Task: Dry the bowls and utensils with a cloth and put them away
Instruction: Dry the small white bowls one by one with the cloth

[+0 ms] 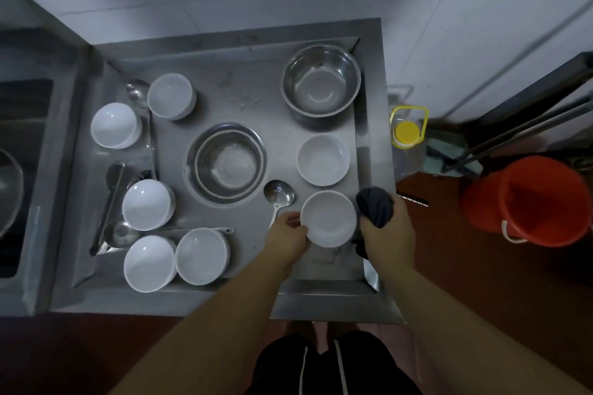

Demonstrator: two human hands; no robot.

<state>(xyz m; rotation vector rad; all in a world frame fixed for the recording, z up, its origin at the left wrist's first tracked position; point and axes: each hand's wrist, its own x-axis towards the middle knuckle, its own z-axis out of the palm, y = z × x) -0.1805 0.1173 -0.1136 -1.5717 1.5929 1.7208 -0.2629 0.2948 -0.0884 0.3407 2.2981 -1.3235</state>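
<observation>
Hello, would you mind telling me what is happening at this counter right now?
A person is drying dishes at a steel counter. Their left hand holds the rim of a white bowl near the counter's right front corner, while the right hand grips a dark cloth right beside it. A ladle lies just left of that bowl. More white bowls, some upside down, two steel bowls and several other ladles sit across the counter.

The left hand (286, 236) holds a white bowl (329, 219) by its rim over the steel counter (205, 96); the right hand (386, 228) grips a dark cloth (374, 206) beside it.
</observation>
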